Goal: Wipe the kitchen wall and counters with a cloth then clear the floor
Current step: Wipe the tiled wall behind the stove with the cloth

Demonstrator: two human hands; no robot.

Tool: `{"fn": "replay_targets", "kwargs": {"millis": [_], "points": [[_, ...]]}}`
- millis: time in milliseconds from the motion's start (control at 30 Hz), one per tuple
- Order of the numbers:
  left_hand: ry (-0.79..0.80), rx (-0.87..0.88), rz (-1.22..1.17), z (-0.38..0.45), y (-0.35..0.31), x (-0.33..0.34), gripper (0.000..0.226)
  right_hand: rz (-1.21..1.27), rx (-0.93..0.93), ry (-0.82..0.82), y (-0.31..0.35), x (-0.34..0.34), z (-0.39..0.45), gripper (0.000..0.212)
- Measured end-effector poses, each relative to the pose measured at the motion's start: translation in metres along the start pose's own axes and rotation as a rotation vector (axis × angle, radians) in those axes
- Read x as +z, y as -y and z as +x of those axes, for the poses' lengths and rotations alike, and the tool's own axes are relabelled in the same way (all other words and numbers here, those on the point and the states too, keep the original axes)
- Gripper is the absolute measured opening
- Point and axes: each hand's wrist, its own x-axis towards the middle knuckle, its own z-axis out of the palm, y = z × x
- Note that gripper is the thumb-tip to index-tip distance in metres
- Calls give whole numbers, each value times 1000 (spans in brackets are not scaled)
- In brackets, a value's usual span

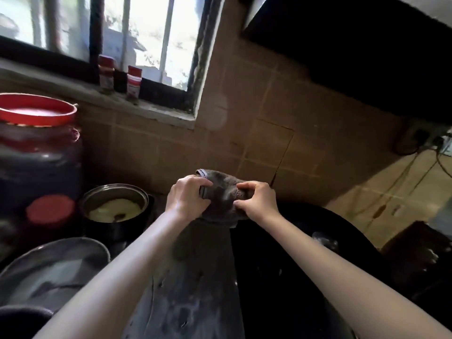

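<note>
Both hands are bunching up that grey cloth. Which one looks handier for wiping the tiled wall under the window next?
Probably the left hand. It grips the cloth on the side nearer the window and the tiles below it, while the right hand sits toward the dark hood side. Both hold the cloth equally firmly.

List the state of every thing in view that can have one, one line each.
cloth: bunched, gripped by both hands, off the counter.
left hand: fingers curled round the cloth.
right hand: pinching the cloth.
big jar: red lid on, closed.
steel pot: uncovered, pale contents inside.
two spice bottles: upright on the window sill, capped.
</note>
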Motion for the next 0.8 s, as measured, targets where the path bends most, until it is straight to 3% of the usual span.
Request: {"fn": "replay_targets", "kwargs": {"millis": [533, 800], "points": [[-275, 0, -44, 97, -70, 92, 32, 192, -177, -113, -99, -28, 130, 36], [-372, 162, 50, 136, -75, 97, 30, 311, -192, -251, -105, -22, 182, 32]]}}
